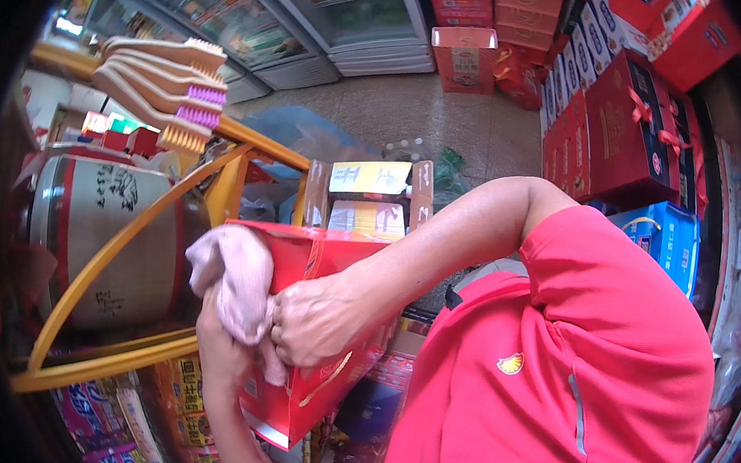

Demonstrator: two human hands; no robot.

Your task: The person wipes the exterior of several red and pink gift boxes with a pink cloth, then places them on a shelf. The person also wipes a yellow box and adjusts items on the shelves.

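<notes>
A pale pink cloth point(240, 281) is bunched up between my two hands, its top folded over and a short end hanging down. My left hand point(221, 341) grips it from the left. Close beside it, my right hand point(315, 321) has its fingers curled tightly on the cloth's right side. Behind the hands stands a red gift box point(336, 254) with a twisted gold cord, partly hidden by my right forearm.
A yellow frame point(96, 269) and a large labelled jar point(116, 238) stand at the left, wooden-handled brushes point(163, 91) above. An open carton point(420, 195) lies beyond the red box. Packaged snacks point(192, 409) sit below; stacked red gift boxes point(610, 128) line the right.
</notes>
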